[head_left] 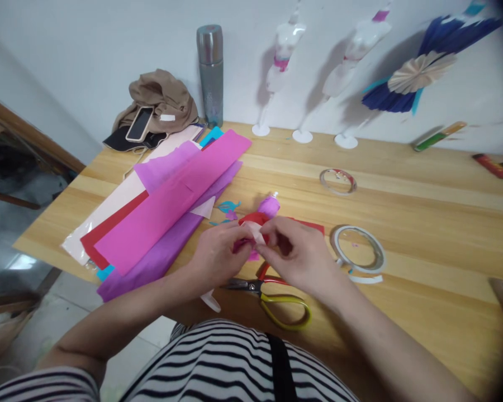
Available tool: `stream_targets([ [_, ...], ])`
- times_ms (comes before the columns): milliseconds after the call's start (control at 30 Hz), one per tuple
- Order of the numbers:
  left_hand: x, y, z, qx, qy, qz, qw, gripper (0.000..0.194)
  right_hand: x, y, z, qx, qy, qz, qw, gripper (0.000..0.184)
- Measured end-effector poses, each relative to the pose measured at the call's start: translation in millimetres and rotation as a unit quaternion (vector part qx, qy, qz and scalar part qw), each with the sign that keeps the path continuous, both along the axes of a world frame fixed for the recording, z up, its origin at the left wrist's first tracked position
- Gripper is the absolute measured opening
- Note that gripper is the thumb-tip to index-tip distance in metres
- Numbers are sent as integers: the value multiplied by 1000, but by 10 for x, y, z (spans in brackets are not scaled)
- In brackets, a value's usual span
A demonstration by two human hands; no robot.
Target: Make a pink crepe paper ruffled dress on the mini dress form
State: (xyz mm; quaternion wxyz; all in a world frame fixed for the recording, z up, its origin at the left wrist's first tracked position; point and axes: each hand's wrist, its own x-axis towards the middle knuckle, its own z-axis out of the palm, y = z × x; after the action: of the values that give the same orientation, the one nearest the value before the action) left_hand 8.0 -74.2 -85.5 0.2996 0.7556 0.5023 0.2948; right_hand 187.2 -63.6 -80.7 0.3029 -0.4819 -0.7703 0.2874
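Note:
Over the table, my left hand [220,251] and my right hand [299,248] are close together with bent fingers. Both pinch a small whitish strip [254,230], which could be tape or paper. Under the fingers is a small form wrapped in purple crepe paper [269,206] and red paper [255,216], its lower part hidden by my hands. Another piece of red paper [314,225] sticks out behind my right hand. Just below lie scissors [254,286] with one red and one yellow handle. Teal paper scraps [228,206] lie to the left.
Folded pink crepe paper [171,201] tops a stack at left. Behind it are a thermos [212,78], brown cloth [163,97] and a phone [140,123]. White mannequins [285,42] stand along the wall. Tape rolls [360,248] and a craft knife [440,136] lie right.

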Motion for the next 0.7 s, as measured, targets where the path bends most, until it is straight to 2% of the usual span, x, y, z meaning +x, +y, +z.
stream_targets([
  [33, 1, 1, -13, 6, -5, 0, 1000, 19, 2, -25, 9, 40, -47, 20, 998, 2],
  [133, 0, 3, -49, 31, -9, 0, 999, 24, 4, -57, -13, 134, -149, 50, 978, 16],
  [233, 1, 0, -63, 48, 5, -5, 999, 29, 1, -46, -65, 174, -192, 45, 965, 24],
  [333, 9, -4, -61, 56, 38, -5, 998, 30, -5, -34, -103, 182, -194, 30, 964, 27],
  [467, 13, -6, -61, 70, 65, 6, 995, 26, -12, -29, -140, 167, -149, 8, 975, 24],
  [700, 7, -8, -47, 41, 28, 11, 999, 21, -54, -6, -218, 114, -48, -27, 992, 15],
])
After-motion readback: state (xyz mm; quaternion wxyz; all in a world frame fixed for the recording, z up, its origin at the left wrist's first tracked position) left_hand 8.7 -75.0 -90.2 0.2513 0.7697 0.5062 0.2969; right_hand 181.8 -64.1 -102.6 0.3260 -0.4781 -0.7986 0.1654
